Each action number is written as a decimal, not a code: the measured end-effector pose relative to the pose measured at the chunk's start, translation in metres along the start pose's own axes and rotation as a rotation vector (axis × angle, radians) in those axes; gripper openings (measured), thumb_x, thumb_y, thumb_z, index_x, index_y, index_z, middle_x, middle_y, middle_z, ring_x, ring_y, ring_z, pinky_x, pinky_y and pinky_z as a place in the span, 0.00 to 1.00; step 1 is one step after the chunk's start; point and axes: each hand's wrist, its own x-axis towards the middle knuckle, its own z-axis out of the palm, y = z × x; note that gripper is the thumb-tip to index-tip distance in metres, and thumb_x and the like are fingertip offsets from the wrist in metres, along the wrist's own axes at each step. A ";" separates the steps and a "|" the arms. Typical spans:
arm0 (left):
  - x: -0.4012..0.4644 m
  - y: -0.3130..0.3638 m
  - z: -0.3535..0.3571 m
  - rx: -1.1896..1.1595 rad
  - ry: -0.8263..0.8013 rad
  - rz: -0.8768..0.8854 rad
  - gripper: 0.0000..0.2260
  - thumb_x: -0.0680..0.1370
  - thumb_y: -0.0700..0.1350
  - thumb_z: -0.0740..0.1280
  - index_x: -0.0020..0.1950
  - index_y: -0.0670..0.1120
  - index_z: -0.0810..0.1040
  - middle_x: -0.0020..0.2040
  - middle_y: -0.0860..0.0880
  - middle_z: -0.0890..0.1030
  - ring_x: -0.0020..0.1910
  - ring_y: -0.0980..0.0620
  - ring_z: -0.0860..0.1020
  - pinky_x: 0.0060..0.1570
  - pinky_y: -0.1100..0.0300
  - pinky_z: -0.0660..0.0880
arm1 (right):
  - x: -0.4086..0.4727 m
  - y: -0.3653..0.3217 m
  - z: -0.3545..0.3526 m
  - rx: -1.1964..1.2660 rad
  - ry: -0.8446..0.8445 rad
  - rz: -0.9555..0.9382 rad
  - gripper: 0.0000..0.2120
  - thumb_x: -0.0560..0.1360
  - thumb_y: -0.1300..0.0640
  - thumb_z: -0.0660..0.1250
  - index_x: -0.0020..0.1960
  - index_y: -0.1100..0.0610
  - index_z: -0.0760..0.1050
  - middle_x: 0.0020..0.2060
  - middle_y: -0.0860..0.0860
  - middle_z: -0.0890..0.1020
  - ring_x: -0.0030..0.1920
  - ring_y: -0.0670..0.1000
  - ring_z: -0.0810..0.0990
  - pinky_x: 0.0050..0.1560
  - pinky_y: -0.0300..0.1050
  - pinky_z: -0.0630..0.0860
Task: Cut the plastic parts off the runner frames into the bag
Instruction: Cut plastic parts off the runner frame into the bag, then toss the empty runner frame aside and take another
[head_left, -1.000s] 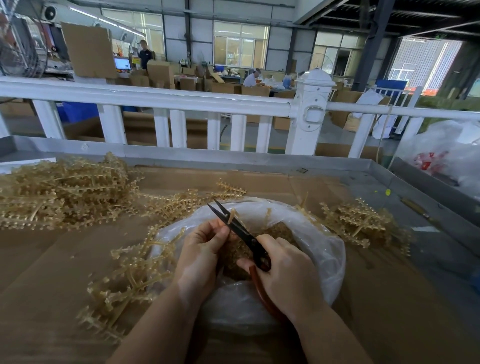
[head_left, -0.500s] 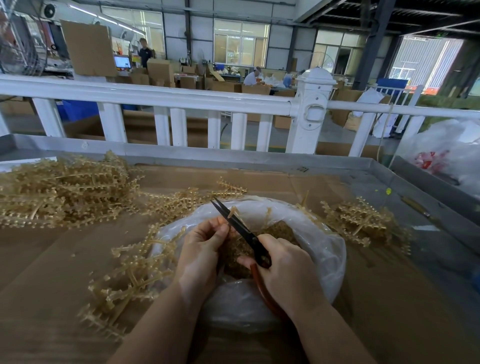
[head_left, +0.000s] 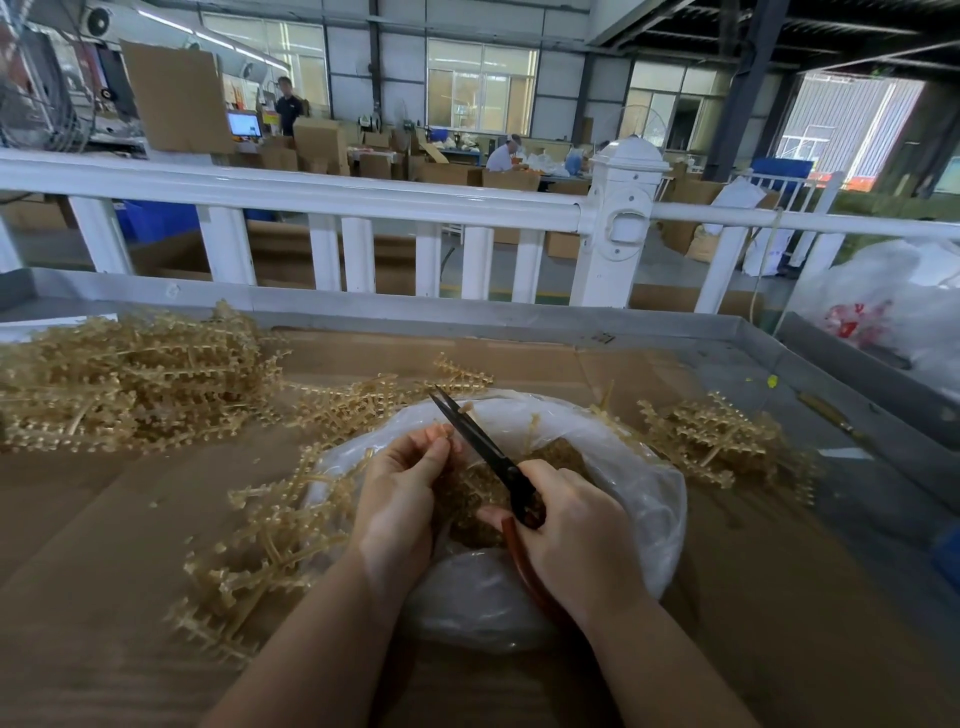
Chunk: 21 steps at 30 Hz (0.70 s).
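From the head camera, your left hand pinches a small runner frame between thumb and fingertips, holding it over the mouth of the clear plastic bag that lies on the cardboard-covered table. Your right hand is wrapped around the scissors, fingers curled on the reddish handles, with the dark blades pointing up and away and lying right against the piece you hold; whether the blades are closed or slightly parted is hard to tell. Cut tan parts already sit heaped inside the bag.

A loose frame lies half on the bag's left edge, just beside your left wrist. A big uncut pile sits well to the left, and a smaller pile lies to the right of the bag.

These frames look light, thin and fairly stiff, with many small branches, so they probably snag on one another when lifted. Take hold on the central spine close to the branch you are cutting, as you do now, so the piece does not twist under the blades. The parts are tiny and likely to spring away, so keep the cut low over the bag's opening. The bag itself is soft and slack and may shift if you nudge it.
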 end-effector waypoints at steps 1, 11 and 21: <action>0.000 0.001 0.000 0.015 0.015 -0.008 0.09 0.80 0.36 0.61 0.57 0.34 0.76 0.50 0.35 0.79 0.51 0.38 0.79 0.58 0.41 0.75 | 0.000 0.000 0.000 -0.001 0.001 0.000 0.18 0.70 0.38 0.67 0.50 0.50 0.78 0.37 0.45 0.80 0.37 0.45 0.77 0.38 0.31 0.66; 0.000 0.009 -0.002 0.191 0.078 -0.017 0.04 0.79 0.37 0.64 0.49 0.41 0.79 0.44 0.43 0.82 0.46 0.47 0.81 0.50 0.52 0.78 | 0.001 0.000 -0.002 -0.017 -0.047 0.006 0.17 0.69 0.40 0.70 0.51 0.51 0.79 0.39 0.46 0.82 0.39 0.45 0.78 0.39 0.25 0.63; 0.010 0.027 -0.021 0.540 0.120 0.126 0.09 0.80 0.38 0.64 0.52 0.52 0.76 0.45 0.44 0.82 0.41 0.49 0.81 0.35 0.58 0.78 | 0.012 0.011 -0.006 -0.021 -0.215 0.067 0.18 0.70 0.37 0.67 0.54 0.46 0.75 0.44 0.43 0.80 0.46 0.45 0.77 0.44 0.36 0.69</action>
